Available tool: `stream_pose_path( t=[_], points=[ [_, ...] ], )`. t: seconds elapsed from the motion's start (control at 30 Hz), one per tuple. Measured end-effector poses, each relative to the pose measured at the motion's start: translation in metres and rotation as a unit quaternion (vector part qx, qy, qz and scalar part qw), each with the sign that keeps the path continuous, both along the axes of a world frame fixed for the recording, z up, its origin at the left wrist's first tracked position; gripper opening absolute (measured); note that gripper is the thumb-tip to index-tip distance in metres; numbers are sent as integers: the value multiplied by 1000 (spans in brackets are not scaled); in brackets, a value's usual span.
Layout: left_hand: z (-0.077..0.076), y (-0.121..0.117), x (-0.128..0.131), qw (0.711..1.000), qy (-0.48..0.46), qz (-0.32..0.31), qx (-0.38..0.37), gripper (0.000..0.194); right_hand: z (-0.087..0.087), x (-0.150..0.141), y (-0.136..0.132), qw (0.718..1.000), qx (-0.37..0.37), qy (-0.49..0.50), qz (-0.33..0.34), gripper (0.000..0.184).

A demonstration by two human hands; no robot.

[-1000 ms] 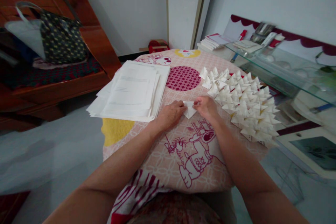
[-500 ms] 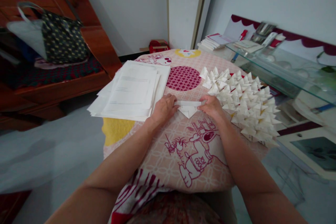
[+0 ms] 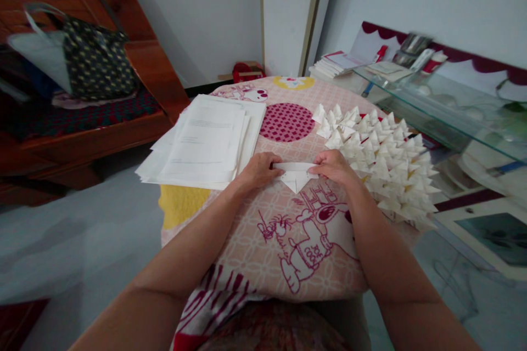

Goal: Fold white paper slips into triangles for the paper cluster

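Note:
Between my hands is a folded piece of white paper [image 3: 296,178], with a straight band along its far edge and a point toward me. My left hand [image 3: 262,169] pinches its left end, thumb and fingers closed. The right end is pinched in my right hand [image 3: 332,165]. Beneath lies a pink patterned cloth [image 3: 247,241] covering the table. Right of my right hand stand many pointed folded paper pieces [image 3: 379,153] in close rows. Left of my left hand rests a stack of white paper sheets [image 3: 206,142], the top one bearing faint print.
A glass shelf [image 3: 444,104] with cups and other items runs along the right, beside a pile of booklets [image 3: 335,64]. On the left, a wooden bench [image 3: 152,71] holds a dark patterned bag [image 3: 96,60]. A red item [image 3: 247,72] sits on the floor behind the table.
My hands have moved apart toward the paper's two ends. A wider band now shows along its far edge, and the paper has shifted slightly toward me.

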State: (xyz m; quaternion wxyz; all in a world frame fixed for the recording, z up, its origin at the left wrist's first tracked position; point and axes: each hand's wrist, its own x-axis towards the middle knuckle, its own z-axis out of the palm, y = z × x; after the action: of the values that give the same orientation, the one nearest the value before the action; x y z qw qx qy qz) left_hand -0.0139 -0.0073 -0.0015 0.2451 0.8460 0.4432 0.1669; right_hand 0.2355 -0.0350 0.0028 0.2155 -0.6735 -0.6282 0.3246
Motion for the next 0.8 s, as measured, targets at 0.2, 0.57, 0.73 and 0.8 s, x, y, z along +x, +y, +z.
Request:
stream_pose_path(
  t=[0.2, 0.57, 0.73, 0.8],
  points=[
    [3, -1, -3, 997, -56, 18, -42, 17, 7, 8, -1, 993, 64, 18, 95, 36],
    [1, -7, 0, 980, -167, 29, -106, 18, 5, -18, -10, 983, -19, 164, 76, 26],
    [9, -13, 5, 987, -139, 29, -71, 17, 1, -25, -7, 981, -6, 165, 105, 23],
    [13, -15, 6, 988, -134, 24, -69, 16, -1, -26, -7, 979, -1, 168, 112, 22]
  ],
)
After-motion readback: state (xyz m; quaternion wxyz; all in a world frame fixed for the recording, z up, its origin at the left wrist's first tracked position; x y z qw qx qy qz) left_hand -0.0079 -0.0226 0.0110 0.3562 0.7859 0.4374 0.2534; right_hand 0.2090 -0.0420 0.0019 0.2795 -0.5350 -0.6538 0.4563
